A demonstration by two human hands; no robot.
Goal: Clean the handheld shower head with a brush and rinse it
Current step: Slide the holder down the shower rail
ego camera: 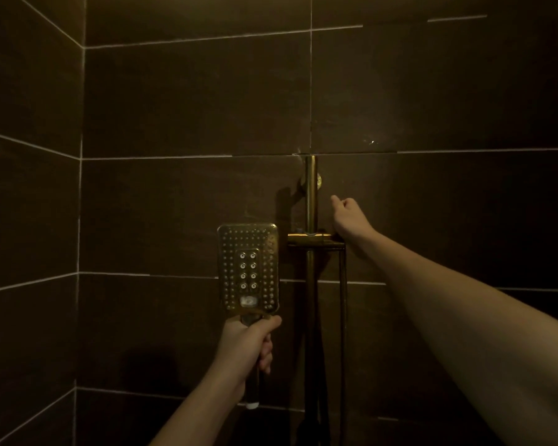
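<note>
Both hands are raised in the dim, brown-lit shower corner. Low and just left of centre in the frame, the left hand grasps the handle of the handheld shower head, fingers and thumb wrapped round it just under the head. This shower head stands upright, its rectangular gold face turned toward the camera, with rows of small nozzles round the edge, two columns of larger nozzles down the middle and a pale button near the bottom. Its dark handle runs down past the hand and ends in a whitish tip.

Just right of the shower head, at the centre of the frame, a gold vertical rail is fixed to the wall by a round mount near its top. A short gold crossbar sits across the rail level with the top of the shower head, and a thin dark hose hangs down from its right end.

Right of the rail, the right hand reaches in from the lower right on a long bare forearm. Its fingers are curled loosely and it grasps nothing, hovering just above the right end of the crossbar; whether it touches the bar cannot be told.

Dark tiles with pale grout lines cover the walls all round.
</note>
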